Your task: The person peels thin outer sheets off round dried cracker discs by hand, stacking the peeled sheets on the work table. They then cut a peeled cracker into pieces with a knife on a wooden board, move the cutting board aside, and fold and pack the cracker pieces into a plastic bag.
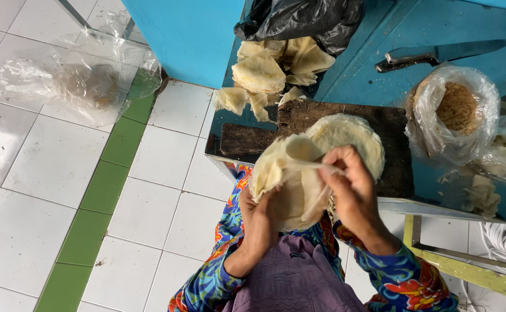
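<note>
Step in hand: separating thin wrapper sheets. Left hand (261,216) cups sheet stack (282,185) from below, fingers closed on it, above board edge. Right hand (351,188) pinches top sheet edge (316,164). Next move, by judgement: slow, even peel to avoid tearing. Peeled pile (348,138) on dark wooden board (247,138).

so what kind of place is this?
Likely a small home or market food-prep corner. A stack of thin round wrappers sits on a worn wooden board, a knife lies on the blue table, and the floor is white tile. Both hands peel wrappers apart.
</note>
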